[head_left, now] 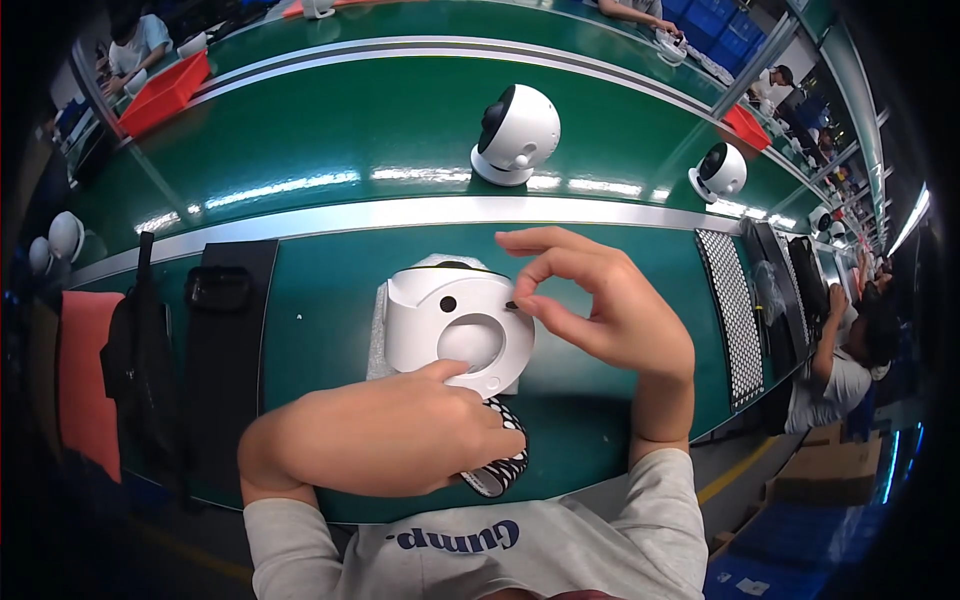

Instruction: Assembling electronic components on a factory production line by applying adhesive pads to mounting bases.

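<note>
A white plastic housing point(412, 325) with a round recess and one black round pad point(448, 304) on its face lies on a pale foam block point(378, 345) in front of me. My right hand point(600, 305) is at its upper right edge, thumb and forefinger pinching a small black pad point(512, 306) against or just over the surface. My left hand point(410, 430) lies along the near side, its fingers closed round a curled black-and-white dotted sheet point(495, 478). The left forefinger or thumb touches the housing below the recess.
Two white ball-shaped cameras point(530, 130) point(722, 170) stand on the green conveyor belt point(320, 130) beyond the bench. Dotted sheets point(732, 310) lie at the right, a black mat point(228, 350) with a dark tray point(218, 288) at the left. Co-workers sit around the line.
</note>
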`<state>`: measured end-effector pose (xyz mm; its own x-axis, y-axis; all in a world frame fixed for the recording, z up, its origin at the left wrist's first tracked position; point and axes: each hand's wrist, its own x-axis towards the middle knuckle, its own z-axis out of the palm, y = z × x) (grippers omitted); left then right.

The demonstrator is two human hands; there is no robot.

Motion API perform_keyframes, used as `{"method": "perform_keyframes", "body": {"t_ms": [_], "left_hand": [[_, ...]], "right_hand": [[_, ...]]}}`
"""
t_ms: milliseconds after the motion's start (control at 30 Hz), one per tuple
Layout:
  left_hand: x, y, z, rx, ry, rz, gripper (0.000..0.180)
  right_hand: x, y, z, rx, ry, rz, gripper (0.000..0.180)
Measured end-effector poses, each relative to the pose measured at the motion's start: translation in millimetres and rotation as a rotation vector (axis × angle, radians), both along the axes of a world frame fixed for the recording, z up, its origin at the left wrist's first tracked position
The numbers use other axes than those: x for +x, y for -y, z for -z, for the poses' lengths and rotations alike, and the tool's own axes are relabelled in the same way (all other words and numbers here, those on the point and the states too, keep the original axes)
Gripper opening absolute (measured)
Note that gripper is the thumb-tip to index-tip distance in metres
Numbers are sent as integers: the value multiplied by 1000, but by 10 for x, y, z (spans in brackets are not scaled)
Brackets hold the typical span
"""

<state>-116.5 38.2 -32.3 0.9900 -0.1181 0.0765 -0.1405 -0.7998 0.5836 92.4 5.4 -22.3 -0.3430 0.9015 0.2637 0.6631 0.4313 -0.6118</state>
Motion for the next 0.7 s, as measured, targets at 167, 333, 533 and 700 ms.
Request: {"method": "perform_keyframes", "body": {"t_ms": [167, 333, 533, 700], "left_hand": [[-38, -23, 7, -37, 25, -7, 16], [-67, -15, 5, -45, 25, -14, 17], [-106, -79, 18, -77, 24, 5, 20], [-162, -134, 21, -89, 41, 11, 22]], "right_hand": [[-58, -20, 17, -27, 35, 14, 8], [-118, 10, 8, 53, 103, 57, 10], [-264, 55, 31, 184, 178, 130, 13], [-400, 86, 82, 86, 120, 204, 19]]}}
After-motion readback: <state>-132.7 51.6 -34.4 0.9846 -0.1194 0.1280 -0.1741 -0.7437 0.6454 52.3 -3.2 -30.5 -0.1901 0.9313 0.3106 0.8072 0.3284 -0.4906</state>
